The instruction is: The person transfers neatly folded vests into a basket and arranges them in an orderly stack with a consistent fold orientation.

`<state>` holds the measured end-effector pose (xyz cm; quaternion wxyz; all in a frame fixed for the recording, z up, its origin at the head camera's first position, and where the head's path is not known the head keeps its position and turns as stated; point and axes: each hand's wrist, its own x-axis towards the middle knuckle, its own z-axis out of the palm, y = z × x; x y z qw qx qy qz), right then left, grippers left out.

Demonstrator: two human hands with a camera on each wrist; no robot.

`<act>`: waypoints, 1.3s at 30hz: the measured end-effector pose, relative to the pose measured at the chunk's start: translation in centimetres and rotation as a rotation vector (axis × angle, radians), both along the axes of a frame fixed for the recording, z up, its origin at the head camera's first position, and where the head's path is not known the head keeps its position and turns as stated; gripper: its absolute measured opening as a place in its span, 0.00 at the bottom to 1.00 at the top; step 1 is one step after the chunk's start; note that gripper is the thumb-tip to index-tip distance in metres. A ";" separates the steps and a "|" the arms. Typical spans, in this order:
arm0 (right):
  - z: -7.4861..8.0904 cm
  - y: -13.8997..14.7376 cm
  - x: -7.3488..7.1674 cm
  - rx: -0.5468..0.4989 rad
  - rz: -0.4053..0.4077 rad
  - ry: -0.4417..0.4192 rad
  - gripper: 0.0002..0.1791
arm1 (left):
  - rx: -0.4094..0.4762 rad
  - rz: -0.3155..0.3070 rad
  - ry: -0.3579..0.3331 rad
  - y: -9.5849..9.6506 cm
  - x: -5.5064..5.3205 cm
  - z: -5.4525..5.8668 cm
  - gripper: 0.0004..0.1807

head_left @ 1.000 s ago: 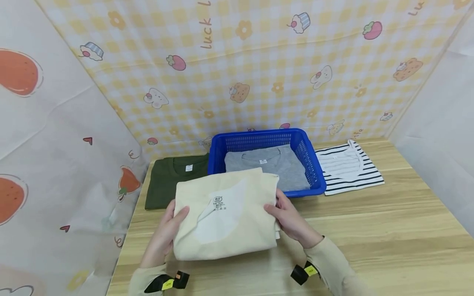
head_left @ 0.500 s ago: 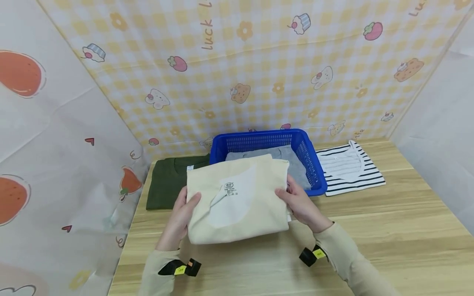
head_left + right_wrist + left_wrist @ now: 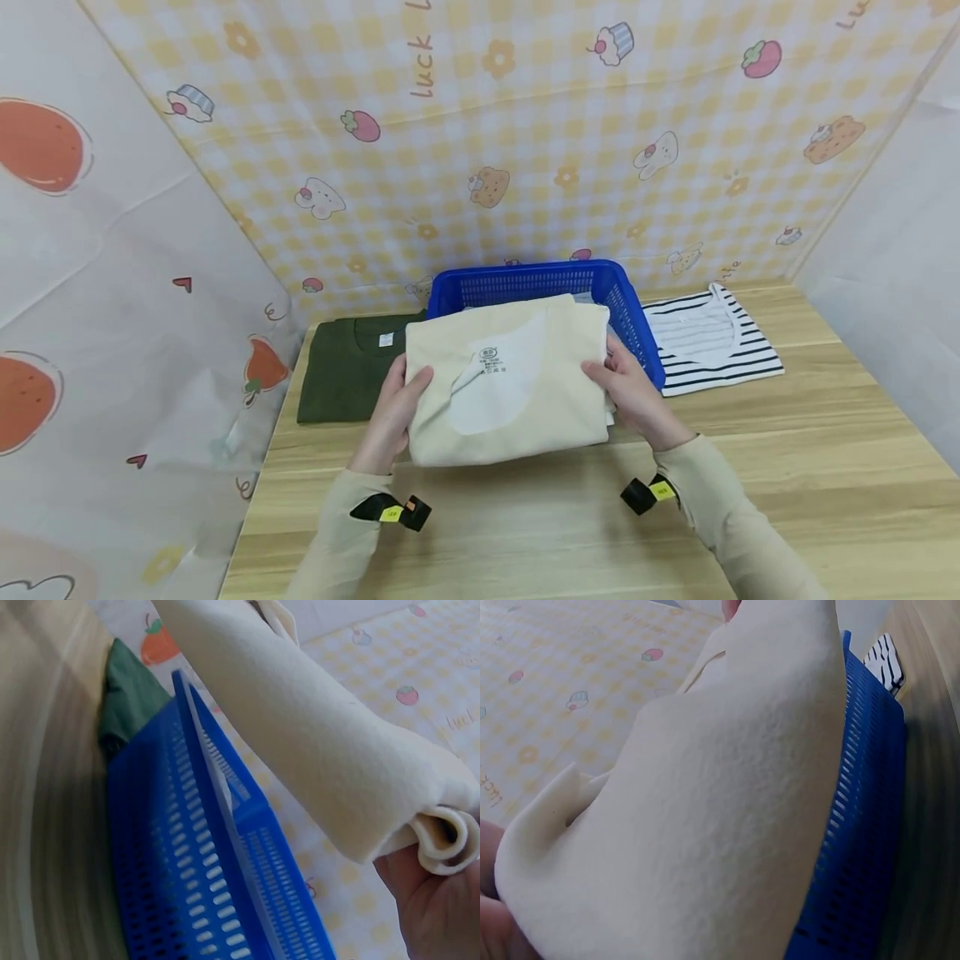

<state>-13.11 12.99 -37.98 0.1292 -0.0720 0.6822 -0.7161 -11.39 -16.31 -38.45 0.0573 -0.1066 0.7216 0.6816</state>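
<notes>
Both hands hold a folded cream T-shirt (image 3: pixel 517 417) by its two sides, in the air above and in front of the blue basket (image 3: pixel 525 277). The shirt's upper face shows a pale patch with small printed text. My left hand (image 3: pixel 392 421) grips the left edge, thumb on top and fingers underneath. At the right edge, my right hand (image 3: pixel 637 396) pinches the cloth the same way. The right wrist view shows the shirt's rolled folds over the right hand (image 3: pixel 424 900). Most of the basket's inside, with a grey shirt (image 3: pixel 583 297) in it, is hidden behind the cream shirt.
A folded dark green shirt (image 3: pixel 337 379) lies on the wooden table (image 3: pixel 525 533) left of the basket. To the basket's right lies a folded black-and-white striped shirt (image 3: pixel 708 342). A checked cloth wall (image 3: pixel 420 167) stands right behind the basket.
Both hands have carried the cream T-shirt forward and to the right, over the basket's front. It now covers most of the grey shirt, which was in plain view before.
</notes>
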 end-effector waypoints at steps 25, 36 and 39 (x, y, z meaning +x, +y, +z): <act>-0.5 2.8 -4.9 0.039 -0.054 -0.087 0.27 | 0.024 0.051 -0.017 3.7 -5.4 0.0 0.26; -1.2 3.3 -6.7 0.095 -0.081 -0.132 0.26 | -0.031 0.026 -0.081 4.6 -7.7 -0.1 0.26; -1.3 3.4 -7.3 0.122 -0.093 -0.135 0.26 | -0.035 0.020 -0.091 4.8 -8.3 -0.2 0.26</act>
